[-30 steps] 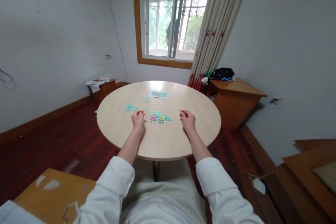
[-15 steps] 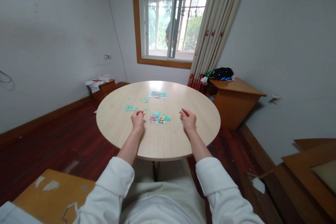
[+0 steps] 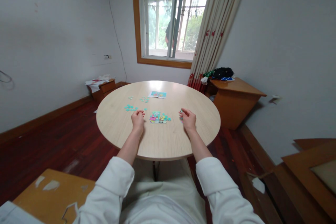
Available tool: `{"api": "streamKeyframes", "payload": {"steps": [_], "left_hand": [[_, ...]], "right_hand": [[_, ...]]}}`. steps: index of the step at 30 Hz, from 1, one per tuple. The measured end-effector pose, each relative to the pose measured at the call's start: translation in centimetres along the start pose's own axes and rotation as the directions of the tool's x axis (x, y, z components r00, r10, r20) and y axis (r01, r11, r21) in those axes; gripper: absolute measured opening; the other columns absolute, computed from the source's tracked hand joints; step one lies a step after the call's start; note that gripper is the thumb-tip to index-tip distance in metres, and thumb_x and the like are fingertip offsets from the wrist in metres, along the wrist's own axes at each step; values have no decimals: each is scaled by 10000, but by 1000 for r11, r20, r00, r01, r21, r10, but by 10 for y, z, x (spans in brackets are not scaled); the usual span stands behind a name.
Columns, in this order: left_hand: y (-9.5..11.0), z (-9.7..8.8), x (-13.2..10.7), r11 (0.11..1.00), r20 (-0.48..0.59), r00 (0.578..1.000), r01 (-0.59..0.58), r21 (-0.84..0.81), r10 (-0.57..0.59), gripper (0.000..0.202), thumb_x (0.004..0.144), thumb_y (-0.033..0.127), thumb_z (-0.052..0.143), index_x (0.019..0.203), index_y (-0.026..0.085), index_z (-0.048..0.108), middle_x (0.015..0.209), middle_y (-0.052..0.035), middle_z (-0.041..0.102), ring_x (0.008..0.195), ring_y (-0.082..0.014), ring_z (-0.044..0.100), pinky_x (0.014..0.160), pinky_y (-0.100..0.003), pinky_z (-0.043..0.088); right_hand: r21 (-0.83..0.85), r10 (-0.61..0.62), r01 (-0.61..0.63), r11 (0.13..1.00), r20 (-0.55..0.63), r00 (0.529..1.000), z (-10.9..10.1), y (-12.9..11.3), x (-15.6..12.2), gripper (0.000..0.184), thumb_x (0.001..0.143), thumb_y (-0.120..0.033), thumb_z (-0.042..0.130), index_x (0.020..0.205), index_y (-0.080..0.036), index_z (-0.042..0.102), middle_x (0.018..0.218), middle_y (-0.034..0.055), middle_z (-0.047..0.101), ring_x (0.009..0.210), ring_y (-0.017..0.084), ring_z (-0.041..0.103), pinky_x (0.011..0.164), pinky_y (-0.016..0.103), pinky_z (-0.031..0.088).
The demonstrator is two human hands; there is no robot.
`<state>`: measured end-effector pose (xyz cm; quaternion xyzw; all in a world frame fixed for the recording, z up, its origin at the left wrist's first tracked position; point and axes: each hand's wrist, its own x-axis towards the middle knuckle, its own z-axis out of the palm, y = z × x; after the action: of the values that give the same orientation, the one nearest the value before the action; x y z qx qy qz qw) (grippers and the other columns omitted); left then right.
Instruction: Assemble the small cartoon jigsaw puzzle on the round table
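Observation:
A partly joined jigsaw puzzle (image 3: 158,118) with pink and yellow cartoon figures lies on the round table between my hands. My left hand (image 3: 138,119) rests just left of it with curled fingers; whatever they may hold is hidden. To the right, my right hand (image 3: 189,118) has thumb and forefinger pinched at a small jigsaw piece (image 3: 180,112). More colored bits show beside that hand's palm side, partly covered by it. Loose turquoise pieces (image 3: 130,107) lie beyond my left hand, and paler pieces (image 3: 144,99) are farther back.
A picture sheet (image 3: 157,95) lies toward the far side of the round table (image 3: 162,147). A wooden desk (image 3: 236,94) with dark cloth stands at right, and a small cabinet (image 3: 101,85) at left. Behind the window a person (image 3: 170,33) stands outside. A wooden board (image 3: 52,189) is at lower left.
Almost nothing differs. The fingertips of my right hand have shifted very slightly around the small piece; my left hand and the puzzle stay where they were.

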<state>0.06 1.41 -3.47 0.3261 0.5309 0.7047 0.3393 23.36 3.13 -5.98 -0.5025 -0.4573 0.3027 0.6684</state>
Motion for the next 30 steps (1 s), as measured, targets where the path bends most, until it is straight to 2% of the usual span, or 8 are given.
{"api": "streamKeyframes", "payload": {"steps": [4, 8, 19, 30], "left_hand": [[-1, 0, 1, 1000, -3, 1000, -3, -6, 3, 133, 538, 164, 420, 596, 160, 539, 562, -4, 527, 527, -105, 445, 498, -213, 355], [-1, 0, 1, 1000, 8, 1000, -5, -12, 5, 129, 538, 162, 419, 590, 160, 536, 562, -6, 531, 531, -107, 454, 501, -214, 361], [0, 0, 0, 1000, 9, 1000, 18, 4, -18, 142, 529, 160, 412, 599, 160, 536, 560, -3, 524, 519, -103, 434, 493, -215, 343], [1, -1, -1, 1000, 4, 1000, 13, -3, -13, 120, 549, 158, 434, 598, 158, 543, 563, -3, 535, 520, -101, 443, 502, -214, 354]], "right_hand": [[13, -41, 41, 999, 8, 999, 0, 2, 1, 340, 676, -369, 573, 905, -129, 648, 873, 111, 671, 746, 177, 650, 605, 293, 514], [19, -72, 72, 997, 27, 997, 0, 1, 1, 363, 684, -343, 569, 966, -126, 641, 869, 100, 668, 742, 168, 650, 642, 310, 523], [65, 22, -24, 998, 26, 999, 5, -1, -3, 365, 664, -296, 619, 974, -105, 625, 712, 63, 674, 643, 163, 653, 576, 292, 539], [34, 14, -17, 999, 79, 997, 2, -3, -4, 372, 572, -348, 691, 864, -134, 607, 639, 34, 655, 613, 163, 644, 519, 258, 510]]}}
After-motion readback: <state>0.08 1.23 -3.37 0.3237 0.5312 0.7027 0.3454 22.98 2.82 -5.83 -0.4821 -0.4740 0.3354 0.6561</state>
